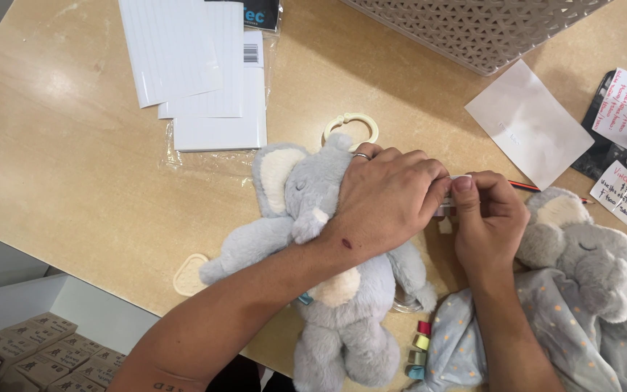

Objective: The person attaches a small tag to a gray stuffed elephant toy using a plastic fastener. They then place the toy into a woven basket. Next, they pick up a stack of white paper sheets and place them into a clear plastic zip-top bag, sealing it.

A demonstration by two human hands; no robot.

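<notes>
Grey plush elephant [328, 290] lay on its back at centre frame on the wooden table [74, 181], head toward the top; left hand [382, 203] was spread wide and pressed flat over its head and ear, pinning it down; right hand [484, 218] sat just beside it, thumb and forefinger pinched narrow on a small white tag [461, 178] near the toy's ear; what the tag was fixed to was hidden by the fingers.

Handling, as a judgement: toy looked light, soft, fully compressible, not slippery, not fragile; best held by the body or head with a flat palm, since limbs and ears would just flop; the pale plastic ring [352, 123] above its head looked like the only stiff grip point.

Containers: woven-pattern basket [473, 29] at top right, contents not visible; clear plastic sleeve holding white cards [205, 72] at upper left; cardboard boxes [38, 356] closed, lower left, below the table edge.

Second plush elephant [582, 254] with a dotted blanket [531, 334] lay at lower right, touching the right forearm.
</notes>
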